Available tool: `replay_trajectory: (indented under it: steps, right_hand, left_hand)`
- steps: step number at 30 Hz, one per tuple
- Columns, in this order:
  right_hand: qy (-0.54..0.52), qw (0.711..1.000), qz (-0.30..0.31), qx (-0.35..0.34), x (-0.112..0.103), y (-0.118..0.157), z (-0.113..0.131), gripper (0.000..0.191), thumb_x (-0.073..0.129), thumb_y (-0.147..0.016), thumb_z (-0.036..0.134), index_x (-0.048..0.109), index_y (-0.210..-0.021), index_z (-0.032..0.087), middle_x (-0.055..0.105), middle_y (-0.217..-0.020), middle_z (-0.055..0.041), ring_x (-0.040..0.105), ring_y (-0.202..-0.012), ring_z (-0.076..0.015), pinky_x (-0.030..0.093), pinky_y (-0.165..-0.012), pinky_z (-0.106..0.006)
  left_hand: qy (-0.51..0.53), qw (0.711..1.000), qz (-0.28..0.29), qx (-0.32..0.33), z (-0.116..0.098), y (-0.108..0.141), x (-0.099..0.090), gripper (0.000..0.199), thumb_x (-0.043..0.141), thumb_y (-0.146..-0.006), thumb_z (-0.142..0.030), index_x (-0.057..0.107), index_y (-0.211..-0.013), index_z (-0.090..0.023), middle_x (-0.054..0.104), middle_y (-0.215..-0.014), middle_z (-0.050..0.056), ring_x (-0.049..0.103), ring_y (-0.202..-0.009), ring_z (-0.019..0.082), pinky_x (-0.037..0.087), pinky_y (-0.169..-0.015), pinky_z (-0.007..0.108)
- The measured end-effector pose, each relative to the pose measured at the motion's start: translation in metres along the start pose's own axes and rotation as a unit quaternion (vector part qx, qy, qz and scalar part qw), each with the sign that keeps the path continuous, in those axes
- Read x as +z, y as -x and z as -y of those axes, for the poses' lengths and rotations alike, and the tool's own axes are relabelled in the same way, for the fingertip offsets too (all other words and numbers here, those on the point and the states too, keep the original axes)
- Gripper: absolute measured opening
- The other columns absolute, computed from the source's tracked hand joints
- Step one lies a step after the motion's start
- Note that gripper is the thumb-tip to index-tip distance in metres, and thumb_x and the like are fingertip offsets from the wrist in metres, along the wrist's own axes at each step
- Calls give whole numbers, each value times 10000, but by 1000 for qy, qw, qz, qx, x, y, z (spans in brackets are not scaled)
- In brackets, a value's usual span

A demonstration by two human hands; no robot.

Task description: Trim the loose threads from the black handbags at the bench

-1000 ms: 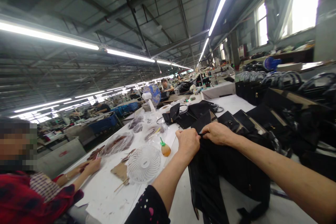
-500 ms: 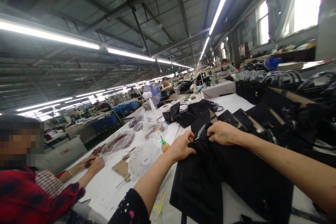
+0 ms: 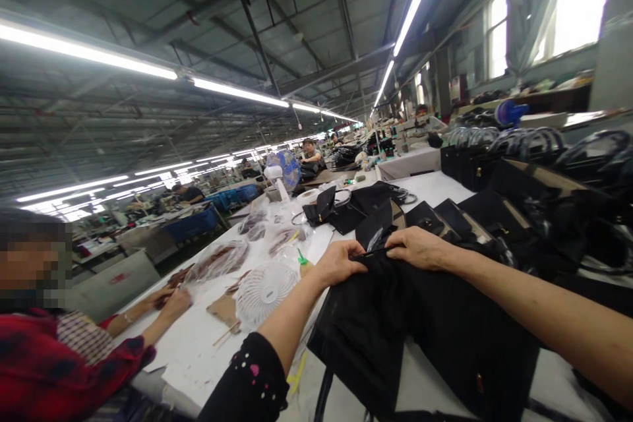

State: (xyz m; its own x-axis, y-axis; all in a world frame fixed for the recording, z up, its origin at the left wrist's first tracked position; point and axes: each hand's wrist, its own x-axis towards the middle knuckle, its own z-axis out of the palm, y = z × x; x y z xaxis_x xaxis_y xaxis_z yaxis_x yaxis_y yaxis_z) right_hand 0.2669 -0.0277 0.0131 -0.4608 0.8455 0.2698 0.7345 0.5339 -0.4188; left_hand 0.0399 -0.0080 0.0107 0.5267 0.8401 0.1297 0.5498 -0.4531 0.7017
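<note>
"From the cloth piece between left hand and right hand, where's the near fan?"
"Nine o'clock, on the worktop; the bottle stands at its two."
"The far fan?"
"Between ten and eleven."
"And the bags?"
"One to two o'clock. A co-worker's hand is at nine, beyond the near fan."

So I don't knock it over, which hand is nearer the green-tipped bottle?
Left. Your left hand is just right of the green-tipped bottle; your right hand is farther off rightward.

Dark beamed ceiling; tube lights in rows (lit); bright windows right, grey wall.
</note>
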Motion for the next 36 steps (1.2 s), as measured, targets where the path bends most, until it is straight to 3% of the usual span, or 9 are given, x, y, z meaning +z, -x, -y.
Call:
replay_trajectory:
  steps: [7, 15, 18, 21, 23, 26, 28, 33, 36]
  right_hand:
    - [158, 986, 9, 52, -4, -3, 3, 210, 508, -787, 313, 697, -826, 230, 698, -863, -58, 626, -859, -226, 415, -694, -285]
    - [120, 991, 31, -53, -4, 19, 1, 216, 483, -838, 300, 681, -881, 227, 701, -893, -33, 630, -875, -193, 409, -762, -255]
    - [149, 988, 30, -13, 0, 16, -2, 233, 465, -849, 320, 671, -876, 213, 699, -888, -58, 634, -871, -210, 413, -745, -270]
    - [172, 984, 44, 15, 3, 13, -5, 245, 462, -850, 344, 661, -884, 206, 697, -875, -76, 637, -864, -219, 418, -727, -280]
    - [177, 983, 37, 17, 4, 14, -6, 249, 445, -858, 329, 656, -888, 200, 696, -892, -83, 639, -867, -217, 421, -724, -280]
    - [180, 983, 22, 21, 5, 19, -6, 258, 424, -869, 316, 652, -884, 197, 696, -893, -85, 643, -861, -220, 429, -724, -287]
    - [183, 983, 22, 25, 4, 21, -4, 256, 433, -867, 334, 653, -893, 205, 697, -891, -82, 645, -860, -230, 439, -726, -301]
    - [191, 981, 37, 5, 6, 16, 12, 272, 445, -857, 368, 666, -914, 221, 692, -949, -89, 639, -896, -248, 460, -756, -338]
    - [198, 980, 32, 6, 10, 12, 22, 287, 441, -858, 368, 672, -925, 211, 687, -960, -106, 635, -916, -257, 465, -774, -351]
  left_hand:
    - [-201, 977, 47, -59, -21, 11, 4, 382, 741, -537, -231, 648, -904, -181, 653, -761, -3, 592, -726, 187, 419, -603, 237]
    - [-162, 959, 234, -1, -24, 13, -25, 282, 592, -693, -102, 629, -961, -183, 678, -875, -20, 617, -819, 156, 454, -714, 212]
    - [-328, 927, 180, 4, -30, 3, -21, 371, 679, -681, -194, 584, -1039, -179, 656, -955, 33, 598, -899, 206, 457, -761, 273]
    - [-517, 854, 15, 50, -49, 6, 7, 554, 683, -699, -211, 462, -1206, -180, 573, -1130, 102, 544, -997, 271, 440, -801, 386]
    - [-584, 798, -72, 134, -62, 18, 33, 373, 527, -824, -157, 455, -1190, -178, 540, -1151, 108, 510, -1019, 271, 411, -827, 441]
    - [-584, 752, 43, 301, -70, 44, 65, 182, 366, -908, -156, 538, -966, -171, 573, -965, 72, 521, -886, 224, 415, -752, 393]
    - [-562, 742, 144, 336, -61, 60, 73, 190, 369, -908, -166, 554, -863, -160, 578, -855, 70, 522, -757, 197, 398, -619, 328]
    - [-541, 715, 337, 287, -14, 80, 61, 97, 554, -812, -169, 611, -736, -153, 649, -768, 71, 575, -724, 200, 386, -564, 297]
    - [-557, 710, 399, 161, 0, 83, 59, 44, 597, -747, -122, 637, -738, -139, 686, -803, 109, 621, -820, 242, 440, -676, 327]
